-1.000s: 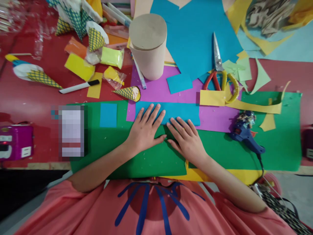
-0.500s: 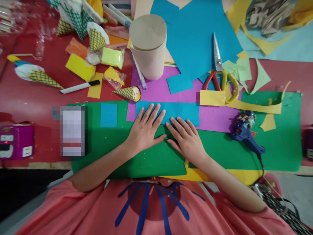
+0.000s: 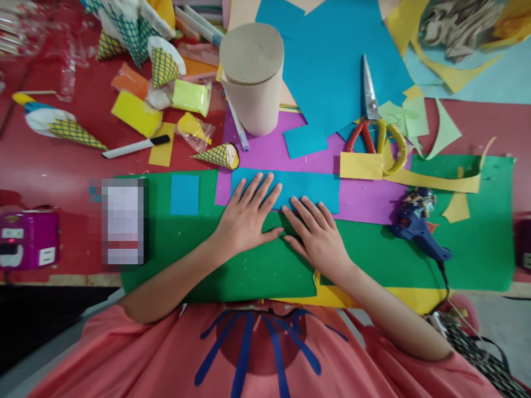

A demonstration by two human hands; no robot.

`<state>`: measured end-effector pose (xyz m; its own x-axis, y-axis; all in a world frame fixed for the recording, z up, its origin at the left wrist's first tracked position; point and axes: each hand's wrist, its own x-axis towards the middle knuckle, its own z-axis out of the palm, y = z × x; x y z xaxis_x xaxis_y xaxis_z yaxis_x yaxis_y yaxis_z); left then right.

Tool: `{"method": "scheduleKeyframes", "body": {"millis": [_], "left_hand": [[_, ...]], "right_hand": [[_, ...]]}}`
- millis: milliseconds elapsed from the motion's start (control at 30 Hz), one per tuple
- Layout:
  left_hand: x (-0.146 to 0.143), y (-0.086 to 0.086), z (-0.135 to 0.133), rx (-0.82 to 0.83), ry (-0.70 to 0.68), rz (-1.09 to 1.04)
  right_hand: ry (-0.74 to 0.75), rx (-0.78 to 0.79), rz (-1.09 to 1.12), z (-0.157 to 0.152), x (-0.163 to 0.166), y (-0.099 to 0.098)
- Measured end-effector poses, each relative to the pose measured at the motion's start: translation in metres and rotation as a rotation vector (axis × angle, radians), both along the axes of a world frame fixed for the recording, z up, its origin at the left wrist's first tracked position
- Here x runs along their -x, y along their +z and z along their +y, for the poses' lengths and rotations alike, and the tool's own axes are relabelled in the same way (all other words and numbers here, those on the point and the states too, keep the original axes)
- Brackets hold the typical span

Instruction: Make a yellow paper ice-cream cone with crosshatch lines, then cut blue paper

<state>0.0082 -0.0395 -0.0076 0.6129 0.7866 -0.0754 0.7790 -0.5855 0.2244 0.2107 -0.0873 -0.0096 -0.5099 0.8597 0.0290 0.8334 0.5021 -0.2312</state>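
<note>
A blue paper strip lies across the purple sheet and reaches the green sheet below it. My left hand rests flat with fingers spread, its fingertips on the strip's left half. Palm down beside it, my right hand has its fingertips on the strip's lower edge towards the right. Both thumbs point inward, nearly meeting. A small patterned paper cone lies just above the strip's left end. Behind the strip stands a pale cardboard cylinder.
At right lie scissors, a yellow paper rectangle and a blue glue gun with a cord. At left are a blue square, a black-capped marker, yellow clay packets and a blurred-out phone-like object.
The upper edge of the blue strip sits very slightly higher than before. Both hands stay in almost the same place, flat on it.
</note>
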Motion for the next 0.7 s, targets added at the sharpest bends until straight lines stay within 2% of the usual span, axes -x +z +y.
{"method": "scheduleKeyframes", "body": {"millis": [200,300,400,700], "left_hand": [[0.001,0.005,-0.002,-0.075,-0.035,-0.002],[0.000,0.012,-0.011,-0.116,-0.108,-0.006],[0.000,0.015,-0.021,-0.100,-0.107,-0.008],[0.006,0.005,-0.030,-0.071,-0.097,0.062]], "right_hand": [[0.002,0.001,-0.003,0.000,0.000,-0.001],[0.005,-0.015,-0.003,0.000,0.000,-0.002],[0.012,-0.014,0.007,0.000,-0.001,-0.002],[0.004,-0.007,-0.015,0.001,0.000,-0.001]]}}
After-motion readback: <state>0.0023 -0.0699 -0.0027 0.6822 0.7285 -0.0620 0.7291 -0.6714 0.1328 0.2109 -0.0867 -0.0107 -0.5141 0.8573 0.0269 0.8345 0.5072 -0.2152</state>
